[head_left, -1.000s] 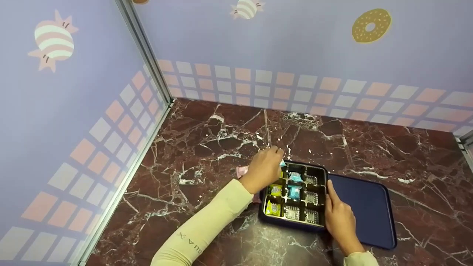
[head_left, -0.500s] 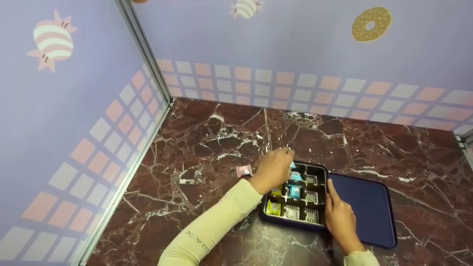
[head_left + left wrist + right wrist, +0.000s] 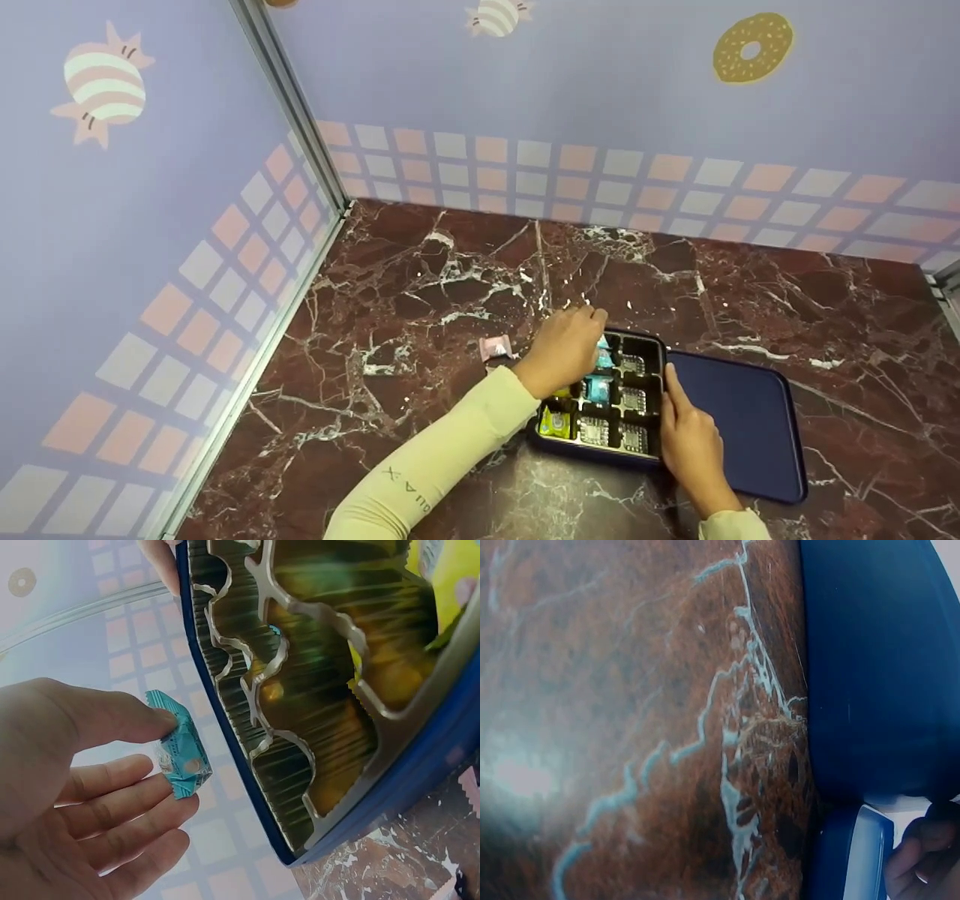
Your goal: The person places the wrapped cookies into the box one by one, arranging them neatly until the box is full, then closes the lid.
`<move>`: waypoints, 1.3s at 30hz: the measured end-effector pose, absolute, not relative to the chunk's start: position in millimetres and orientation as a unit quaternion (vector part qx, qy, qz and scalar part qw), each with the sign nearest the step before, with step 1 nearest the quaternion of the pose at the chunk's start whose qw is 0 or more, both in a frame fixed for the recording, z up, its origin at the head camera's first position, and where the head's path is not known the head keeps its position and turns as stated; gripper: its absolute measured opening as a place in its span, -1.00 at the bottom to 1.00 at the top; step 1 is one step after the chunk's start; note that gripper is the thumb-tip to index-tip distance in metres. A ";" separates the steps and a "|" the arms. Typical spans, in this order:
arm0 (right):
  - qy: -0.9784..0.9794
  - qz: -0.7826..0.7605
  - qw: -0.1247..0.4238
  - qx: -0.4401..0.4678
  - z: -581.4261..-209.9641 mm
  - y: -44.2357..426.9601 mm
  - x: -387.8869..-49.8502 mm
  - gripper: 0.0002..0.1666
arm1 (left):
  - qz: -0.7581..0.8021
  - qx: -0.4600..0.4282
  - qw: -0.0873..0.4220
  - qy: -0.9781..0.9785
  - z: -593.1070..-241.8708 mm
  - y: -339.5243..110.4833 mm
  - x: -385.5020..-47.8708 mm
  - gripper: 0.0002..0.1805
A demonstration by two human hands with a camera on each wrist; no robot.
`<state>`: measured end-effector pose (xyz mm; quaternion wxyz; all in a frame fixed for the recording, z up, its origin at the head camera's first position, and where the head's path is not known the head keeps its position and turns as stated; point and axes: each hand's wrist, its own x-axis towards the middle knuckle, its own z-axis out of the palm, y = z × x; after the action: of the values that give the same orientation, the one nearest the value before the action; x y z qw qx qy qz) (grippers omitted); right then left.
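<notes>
My left hand [image 3: 562, 352] is over the far left part of a dark blue box [image 3: 596, 455] with a gold divided tray. Between thumb and fingers it pinches a blue wrapped candy [image 3: 180, 742], seen beside the rim in the left wrist view. My right hand [image 3: 690, 442] grips the box's right side. Blue candies, one being the middle candy [image 3: 598, 389], sit in the middle column. A yellow candy [image 3: 555, 422] fills the near left compartment. The left hand hides part of the left column. Compartments on the right hold no candy.
A dark blue lid [image 3: 750, 427] lies flat on the marble table [image 3: 420, 300], right of the box. Left of the box lies a pink candy [image 3: 495, 347], with something small partly hidden by the left sleeve. Patterned panels [image 3: 525, 97] enclose the back and left.
My left hand has moved right across the box's far side with the blue candy, uncovering the pink candy on the table. The right hand and box have stayed put.
</notes>
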<state>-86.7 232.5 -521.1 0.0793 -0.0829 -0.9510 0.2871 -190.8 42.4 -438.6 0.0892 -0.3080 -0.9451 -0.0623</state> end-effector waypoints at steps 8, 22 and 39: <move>-0.951 0.289 0.079 -0.081 -519.8 232.0 -85.2 -0.44 | -0.034 -0.315 0.089 -0.944 -439.7 47.2 -189.5 -0.79; -0.950 0.289 0.074 -0.087 -520.7 234.1 -84.6 -0.44 | -0.044 -0.337 0.098 -0.935 -442.3 57.2 -186.7 -0.87; -0.948 0.297 0.074 -0.090 -521.0 233.5 -87.2 -0.44 | -0.031 -0.350 0.085 -0.932 -445.9 68.3 -188.4 -0.74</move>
<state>-87.2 233.5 -521.0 0.0744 -0.0898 -0.9478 0.2969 -188.4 68.3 -445.9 0.0845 -0.3502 -0.9323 -0.0310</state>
